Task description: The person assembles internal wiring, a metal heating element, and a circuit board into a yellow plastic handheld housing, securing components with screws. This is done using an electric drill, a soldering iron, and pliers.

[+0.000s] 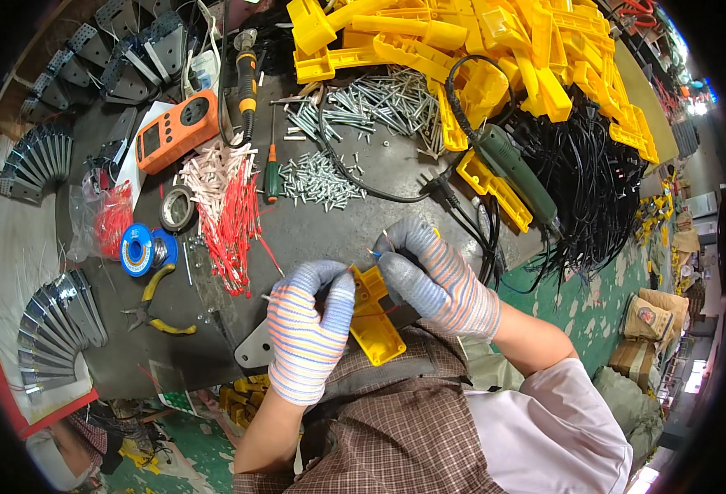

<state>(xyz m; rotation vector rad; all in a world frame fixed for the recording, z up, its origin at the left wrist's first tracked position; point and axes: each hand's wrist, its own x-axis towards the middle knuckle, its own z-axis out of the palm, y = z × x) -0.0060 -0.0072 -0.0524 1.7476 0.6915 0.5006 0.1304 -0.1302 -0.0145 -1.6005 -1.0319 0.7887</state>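
Note:
A yellow plastic housing (378,336) lies close to my body, between my two gloved hands, with a thin red wire across it. My left hand (309,321), in a striped grey-tipped glove, is closed beside the housing's left edge; its fingertips hide what they grip. On the other side, my right hand (441,284) pinches thin wires over the upper end of the housing. A blue wire (375,253) with a bare tip sticks out past its thumb, and another thin wire end shows by the forefinger. A flat grey metal plate (256,346) is left of my left hand.
Yellow housings (494,33) are heaped at the back, beside black cords (593,181) and a green power tool (511,169). Screws (322,181), red-wired white parts (227,214), a screwdriver (272,177), an orange meter (177,132), a solder spool (139,249) and pliers (157,305) lie left.

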